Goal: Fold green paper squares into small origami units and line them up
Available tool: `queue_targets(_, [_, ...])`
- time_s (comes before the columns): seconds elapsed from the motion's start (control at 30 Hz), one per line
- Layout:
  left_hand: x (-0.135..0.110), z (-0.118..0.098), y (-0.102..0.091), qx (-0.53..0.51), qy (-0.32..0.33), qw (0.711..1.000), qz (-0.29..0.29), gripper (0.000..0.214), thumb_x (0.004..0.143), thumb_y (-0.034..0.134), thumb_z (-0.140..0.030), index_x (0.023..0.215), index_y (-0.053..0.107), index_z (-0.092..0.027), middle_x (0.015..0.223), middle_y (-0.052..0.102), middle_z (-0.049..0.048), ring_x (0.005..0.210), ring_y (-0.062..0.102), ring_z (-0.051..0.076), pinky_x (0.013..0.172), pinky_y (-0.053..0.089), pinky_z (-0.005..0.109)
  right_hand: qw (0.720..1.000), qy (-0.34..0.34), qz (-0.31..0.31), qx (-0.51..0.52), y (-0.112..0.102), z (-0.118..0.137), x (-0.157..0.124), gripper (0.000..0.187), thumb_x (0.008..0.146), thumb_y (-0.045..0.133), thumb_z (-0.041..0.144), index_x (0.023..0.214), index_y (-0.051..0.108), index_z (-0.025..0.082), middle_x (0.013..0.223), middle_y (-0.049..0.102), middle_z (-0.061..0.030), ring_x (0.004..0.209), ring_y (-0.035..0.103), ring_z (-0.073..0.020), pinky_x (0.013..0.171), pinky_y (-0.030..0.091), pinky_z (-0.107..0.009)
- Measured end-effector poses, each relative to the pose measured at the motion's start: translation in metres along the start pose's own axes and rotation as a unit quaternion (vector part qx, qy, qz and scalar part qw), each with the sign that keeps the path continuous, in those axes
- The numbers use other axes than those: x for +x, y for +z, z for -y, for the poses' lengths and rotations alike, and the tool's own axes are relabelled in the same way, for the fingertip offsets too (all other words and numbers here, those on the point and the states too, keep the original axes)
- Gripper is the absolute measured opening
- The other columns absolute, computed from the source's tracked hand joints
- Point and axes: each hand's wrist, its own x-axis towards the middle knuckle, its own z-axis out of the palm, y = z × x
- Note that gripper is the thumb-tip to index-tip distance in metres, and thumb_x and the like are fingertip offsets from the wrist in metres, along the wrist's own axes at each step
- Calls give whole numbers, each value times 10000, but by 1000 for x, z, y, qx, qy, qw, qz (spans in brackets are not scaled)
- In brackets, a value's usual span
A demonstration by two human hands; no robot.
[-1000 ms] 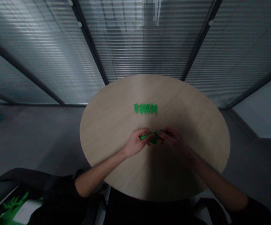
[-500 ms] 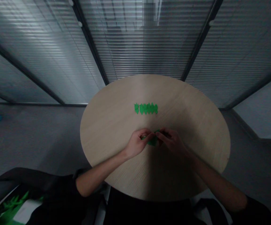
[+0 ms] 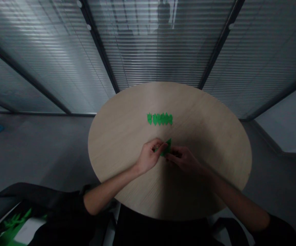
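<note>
While left fingers (image 3: pixel 157 141) pinch something green (image 3: pixel 168 142) (partly hidden), right fingers' (image 3: pixel 180 150) grip is unclear.

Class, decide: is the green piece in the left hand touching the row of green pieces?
Apart. The head view shows a strip of tabletop between the held green piece and the green row.

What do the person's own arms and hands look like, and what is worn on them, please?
The left sleeve and right sleeve are black and end near the elbows. Both forearms are bare; the left hand and right hand wear no gloves, and no wristwatch shows.
</note>
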Motion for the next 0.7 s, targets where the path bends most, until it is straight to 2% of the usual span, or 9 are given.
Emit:
queue_targets(0.17, [-1, -2, 1, 2, -12, 1000, -2, 327, 1002, 640, -431, 829, 707, -161, 748, 682, 17, 675, 581, 139, 633, 446, 252, 1000, 1, -5, 20, 1, 2, -1, 491, 874, 729, 649, 724, 644, 190, 646, 603, -6, 579, 545, -138, 560, 421, -271])
queue_targets(0.6, [-1, 0, -1, 11, -5, 1000, 2, 298, 1002, 643, -387, 817, 698, -160, 732, 661, 8, 676, 564, 136, 630, 426, 254, 999, -7, 34, 11, -1, 1, -2, 502, 921, 679, 657, 747, 646, 187, 654, 604, -2, 579, 547, -132, 566, 417, -266])
queue_targets(0.7, [-1, 0, 0, -6, -9, 1000, 5, 323, 997, 657, -427, 829, 698, -154, 726, 663, 12, 671, 579, 138, 624, 449, 252, 1000, -16, 3, 8, -1, -1, 0, 503, 921, 665, 673, 794, 657, 187, 685, 609, -2, 582, 532, -127, 551, 403, -261])
